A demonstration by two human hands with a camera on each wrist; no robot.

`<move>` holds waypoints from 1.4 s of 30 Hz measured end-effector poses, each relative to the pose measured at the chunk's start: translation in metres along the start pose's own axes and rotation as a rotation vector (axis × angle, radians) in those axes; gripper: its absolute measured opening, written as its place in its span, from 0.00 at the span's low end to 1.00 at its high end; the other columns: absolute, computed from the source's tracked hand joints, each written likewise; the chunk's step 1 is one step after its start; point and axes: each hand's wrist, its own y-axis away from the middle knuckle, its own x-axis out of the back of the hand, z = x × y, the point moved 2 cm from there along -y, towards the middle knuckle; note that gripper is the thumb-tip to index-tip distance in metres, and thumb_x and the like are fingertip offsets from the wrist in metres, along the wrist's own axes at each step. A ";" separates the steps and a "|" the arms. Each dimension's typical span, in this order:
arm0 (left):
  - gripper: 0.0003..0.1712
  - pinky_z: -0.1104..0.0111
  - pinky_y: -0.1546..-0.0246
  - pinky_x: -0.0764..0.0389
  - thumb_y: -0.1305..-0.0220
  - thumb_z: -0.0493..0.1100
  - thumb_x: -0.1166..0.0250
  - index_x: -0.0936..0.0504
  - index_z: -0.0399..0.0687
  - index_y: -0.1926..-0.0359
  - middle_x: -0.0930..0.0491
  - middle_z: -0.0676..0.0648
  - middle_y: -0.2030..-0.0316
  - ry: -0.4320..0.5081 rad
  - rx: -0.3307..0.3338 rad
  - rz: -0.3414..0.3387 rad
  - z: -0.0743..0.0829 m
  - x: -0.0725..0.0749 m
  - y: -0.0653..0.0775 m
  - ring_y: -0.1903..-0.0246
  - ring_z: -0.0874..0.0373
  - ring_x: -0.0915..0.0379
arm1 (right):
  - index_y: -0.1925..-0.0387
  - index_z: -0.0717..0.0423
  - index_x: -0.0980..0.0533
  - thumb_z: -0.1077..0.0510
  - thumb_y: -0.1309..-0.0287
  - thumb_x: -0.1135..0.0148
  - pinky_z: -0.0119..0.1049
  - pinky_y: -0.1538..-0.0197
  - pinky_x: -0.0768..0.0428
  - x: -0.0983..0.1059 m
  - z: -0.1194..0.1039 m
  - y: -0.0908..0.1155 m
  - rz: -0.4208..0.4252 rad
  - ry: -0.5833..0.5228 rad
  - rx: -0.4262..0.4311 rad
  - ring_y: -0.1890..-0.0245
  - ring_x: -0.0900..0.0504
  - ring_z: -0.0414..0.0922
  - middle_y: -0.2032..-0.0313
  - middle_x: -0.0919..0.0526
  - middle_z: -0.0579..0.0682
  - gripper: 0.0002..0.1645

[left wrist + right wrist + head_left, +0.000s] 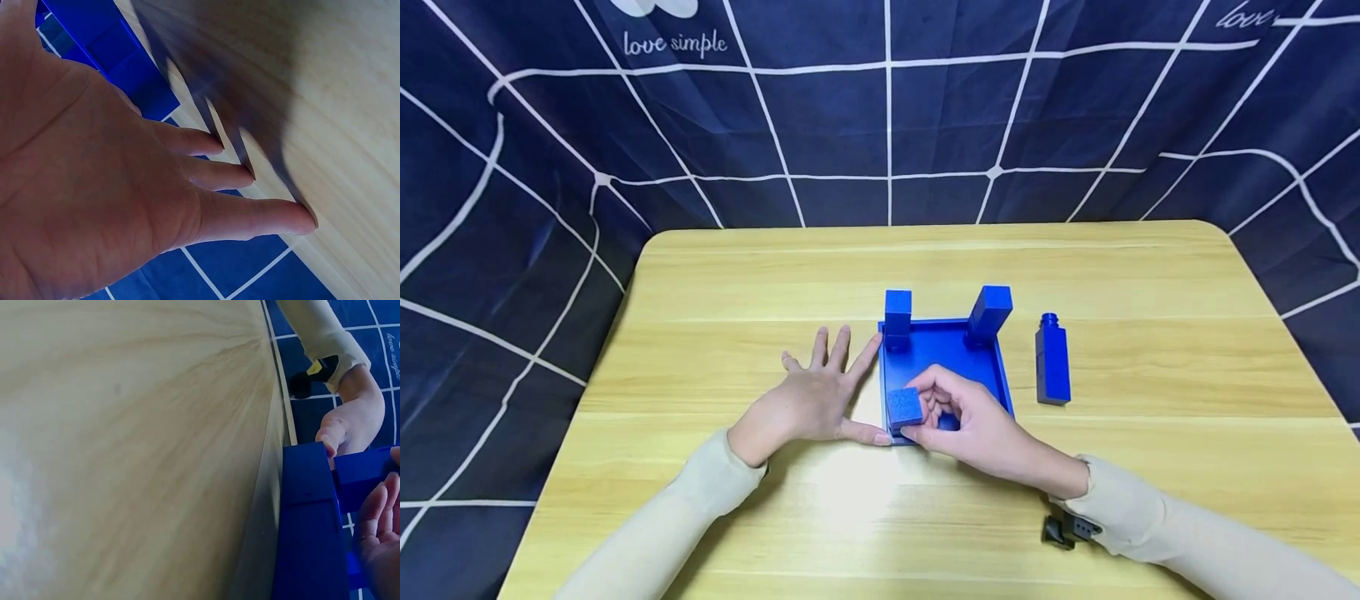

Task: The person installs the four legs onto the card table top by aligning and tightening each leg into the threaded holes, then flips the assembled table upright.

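Note:
A square blue panel with a raised rim [936, 360] lies on the table, like a small tabletop turned upside down. Blue square legs stand at its far left corner [898, 315] and far right corner [990, 312]. At the near left corner my right hand [976, 427] pinches a third blue leg [905, 406] between thumb and fingers; its lower end is hidden. My left hand [820, 402] has its fingers spread, with thumb and index finger against the panel's left side. Another blue leg [1053, 363], with a threaded end, lies right of the panel.
The pale wooden table [737, 275] has rounded far corners. Dark blue cloth with white lines [820, 108] hangs behind it and along both sides. A small black device [1070, 530] sits by the right sleeve.

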 end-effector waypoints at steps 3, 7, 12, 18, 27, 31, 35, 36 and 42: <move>0.80 0.14 0.40 0.44 0.44 0.90 0.39 0.73 0.60 0.11 0.68 0.28 0.15 0.000 0.001 0.001 0.000 0.001 0.000 0.19 0.21 0.71 | 0.47 0.46 0.19 0.64 0.36 0.21 0.36 0.62 0.20 0.001 -0.001 0.000 0.025 0.030 0.030 0.66 0.20 0.46 0.55 0.20 0.46 0.20; 0.80 0.14 0.40 0.43 0.44 0.91 0.40 0.73 0.60 0.11 0.67 0.28 0.15 -0.009 0.002 -0.001 0.000 0.001 0.000 0.19 0.21 0.70 | 0.50 0.43 0.20 0.63 0.37 0.20 0.36 0.63 0.22 0.001 -0.003 -0.001 0.046 0.067 0.046 0.66 0.23 0.47 0.49 0.22 0.45 0.20; 0.80 0.14 0.40 0.43 0.44 0.91 0.40 0.73 0.60 0.11 0.67 0.28 0.15 -0.014 0.005 -0.008 0.000 0.001 -0.001 0.19 0.21 0.70 | 0.50 0.40 0.20 0.62 0.37 0.20 0.36 0.66 0.24 0.000 -0.004 -0.001 0.047 0.065 0.055 0.68 0.24 0.46 0.58 0.22 0.44 0.21; 0.79 0.15 0.40 0.42 0.44 0.90 0.40 0.72 0.60 0.11 0.66 0.28 0.15 -0.021 0.002 -0.002 0.000 0.002 0.000 0.19 0.21 0.69 | 0.45 0.43 0.18 0.61 0.37 0.19 0.35 0.66 0.22 0.000 -0.003 -0.002 0.047 0.067 0.037 0.68 0.23 0.45 0.61 0.23 0.45 0.23; 0.78 0.15 0.40 0.43 0.42 0.90 0.42 0.73 0.60 0.11 0.68 0.28 0.15 -0.017 0.005 -0.019 -0.001 0.001 -0.001 0.19 0.21 0.71 | 0.39 0.39 0.16 0.50 0.39 0.15 0.36 0.63 0.21 0.000 -0.003 -0.002 0.024 0.104 -0.075 0.67 0.21 0.44 0.59 0.22 0.44 0.29; 0.78 0.15 0.40 0.43 0.42 0.90 0.41 0.73 0.60 0.11 0.68 0.28 0.15 -0.016 0.003 -0.012 0.000 0.001 0.000 0.19 0.21 0.70 | 0.42 0.38 0.18 0.49 0.42 0.13 0.36 0.63 0.22 0.000 -0.002 -0.003 0.018 0.076 -0.119 0.68 0.20 0.45 0.63 0.17 0.43 0.29; 0.79 0.15 0.40 0.43 0.42 0.90 0.41 0.74 0.59 0.11 0.68 0.28 0.15 -0.014 0.001 -0.007 -0.001 0.001 0.000 0.19 0.21 0.70 | 0.45 0.40 0.19 0.52 0.41 0.14 0.34 0.65 0.23 -0.001 0.000 -0.004 0.021 0.054 -0.118 0.70 0.20 0.45 0.67 0.18 0.44 0.26; 0.79 0.15 0.40 0.43 0.43 0.90 0.41 0.74 0.60 0.11 0.68 0.28 0.15 -0.015 0.001 -0.007 -0.001 0.000 0.000 0.19 0.21 0.71 | 0.46 0.40 0.20 0.53 0.40 0.15 0.34 0.65 0.23 -0.001 0.000 -0.004 0.024 0.051 -0.112 0.71 0.20 0.45 0.68 0.18 0.45 0.25; 0.79 0.15 0.40 0.43 0.44 0.91 0.41 0.73 0.61 0.11 0.67 0.29 0.15 -0.018 0.008 0.000 0.000 0.000 0.000 0.19 0.22 0.70 | 0.51 0.44 0.20 0.59 0.39 0.16 0.34 0.66 0.23 -0.001 0.002 -0.004 0.044 0.041 -0.046 0.70 0.22 0.46 0.66 0.22 0.46 0.21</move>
